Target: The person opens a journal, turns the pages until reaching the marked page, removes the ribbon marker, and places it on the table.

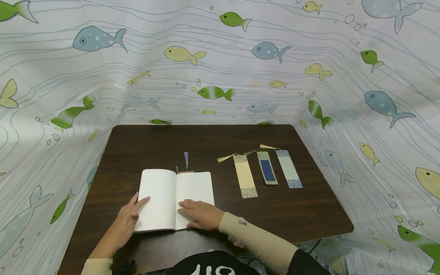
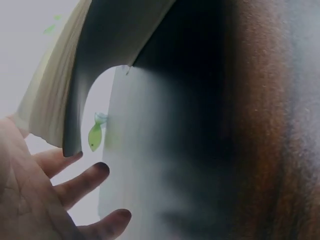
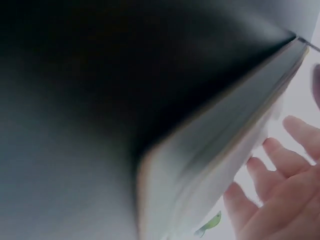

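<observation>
An open notebook (image 1: pixel 159 198) lies near the table's front edge, its left page blank and its right page faintly lined. My left hand (image 1: pixel 125 219) holds its left edge, thumb over the page. In the left wrist view, fingers (image 2: pixel 82 185) of that hand reach beneath the raised cover edge. Over the lower right page rests my right hand (image 1: pixel 203 214), its fingers extended toward the centre fold. The right wrist view has the right page block (image 3: pixel 215 150) beside those fingers. A purple tassel (image 1: pixel 186 159) extends past the notebook's top edge, the strip below it mostly hidden.
To the right lie a cream bookmark (image 1: pixel 245 176), a green-and-blue bookmark (image 1: pixel 267 169) and a pale bookmark with blue ends (image 1: pixel 288 168), each with a tassel. The dark wooden table (image 1: pixel 203 143) is enclosed by a fish-print curtain (image 1: pixel 220 57).
</observation>
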A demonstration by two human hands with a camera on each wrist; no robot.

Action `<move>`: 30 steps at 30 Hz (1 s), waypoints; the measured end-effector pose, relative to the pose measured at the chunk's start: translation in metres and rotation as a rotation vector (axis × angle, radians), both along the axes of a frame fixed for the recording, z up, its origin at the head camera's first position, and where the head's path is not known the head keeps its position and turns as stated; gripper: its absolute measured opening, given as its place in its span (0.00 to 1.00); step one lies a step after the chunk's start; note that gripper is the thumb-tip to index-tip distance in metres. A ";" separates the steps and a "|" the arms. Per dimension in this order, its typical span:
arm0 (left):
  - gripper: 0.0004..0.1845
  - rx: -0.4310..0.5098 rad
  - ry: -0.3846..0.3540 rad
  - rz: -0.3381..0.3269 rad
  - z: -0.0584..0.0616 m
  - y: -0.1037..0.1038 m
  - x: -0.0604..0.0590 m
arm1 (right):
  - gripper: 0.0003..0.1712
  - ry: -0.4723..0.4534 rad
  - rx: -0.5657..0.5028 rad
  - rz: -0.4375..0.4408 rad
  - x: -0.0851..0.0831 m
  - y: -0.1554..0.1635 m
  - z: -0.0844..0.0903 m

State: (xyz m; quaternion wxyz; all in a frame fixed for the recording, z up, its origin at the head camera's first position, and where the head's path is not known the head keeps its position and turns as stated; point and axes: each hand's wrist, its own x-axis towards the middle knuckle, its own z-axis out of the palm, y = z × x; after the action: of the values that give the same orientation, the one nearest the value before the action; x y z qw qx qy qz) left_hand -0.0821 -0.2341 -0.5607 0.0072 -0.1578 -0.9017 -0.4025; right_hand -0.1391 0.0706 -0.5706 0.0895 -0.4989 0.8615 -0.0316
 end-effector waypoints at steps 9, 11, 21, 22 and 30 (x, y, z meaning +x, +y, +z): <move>0.24 -0.125 -0.027 0.038 -0.006 -0.001 -0.002 | 0.57 0.006 0.157 -0.298 -0.010 0.028 0.001; 0.25 -0.139 -0.032 0.042 -0.008 -0.001 -0.003 | 0.61 0.003 0.190 -0.335 -0.012 0.034 0.004; 0.26 -0.151 -0.048 0.052 -0.010 -0.001 -0.002 | 0.62 0.112 0.158 -0.332 -0.013 0.041 0.005; 0.27 -0.151 -0.051 0.052 -0.010 -0.001 -0.002 | 0.62 0.132 0.152 -0.335 -0.013 0.041 0.004; 0.26 -0.154 -0.056 0.053 -0.010 -0.001 0.000 | 0.70 0.263 0.076 -0.418 -0.011 0.037 -0.007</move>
State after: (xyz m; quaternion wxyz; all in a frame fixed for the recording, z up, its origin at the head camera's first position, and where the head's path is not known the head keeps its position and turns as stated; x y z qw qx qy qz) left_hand -0.0825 -0.2353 -0.5711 -0.0196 -0.1228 -0.9336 -0.3359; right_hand -0.1503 0.1076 -0.5775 -0.0132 -0.3061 0.9507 0.0482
